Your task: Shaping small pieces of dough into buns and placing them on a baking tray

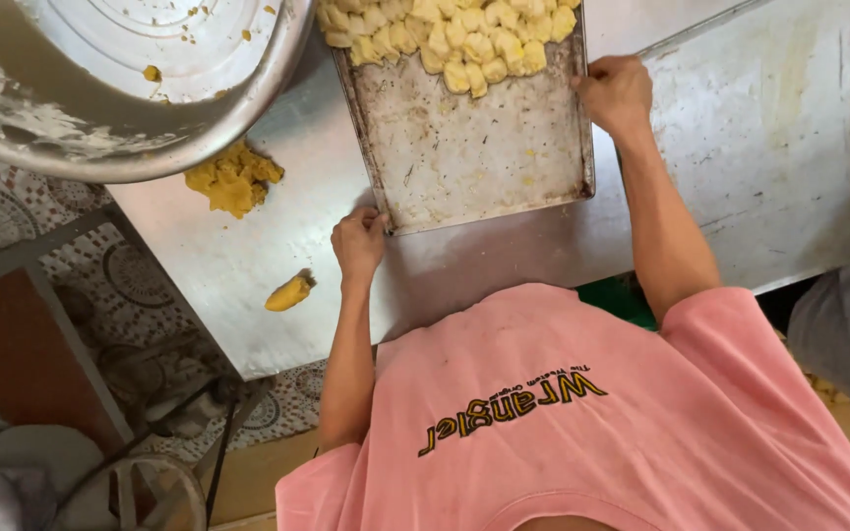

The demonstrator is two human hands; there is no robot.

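A worn metal baking tray (pixel 474 157) lies on a steel table (pixel 248 265). Several small pale yellow dough pieces (pixel 455 39) are packed in its far part; its near part is bare. My left hand (pixel 358 241) grips the tray's near left corner. My right hand (pixel 614 90) holds its right edge, further up. My pink shirt fills the lower middle of the view.
A large metal bowl (pixel 100 128) overhangs the table at the top left. A lump of yellow dough (pixel 233 177) and a smaller piece (pixel 289 292) lie left of the tray. A second flat tray (pixel 769 128) lies to the right. Someone in grey (pixel 843 315) stands at the right edge.
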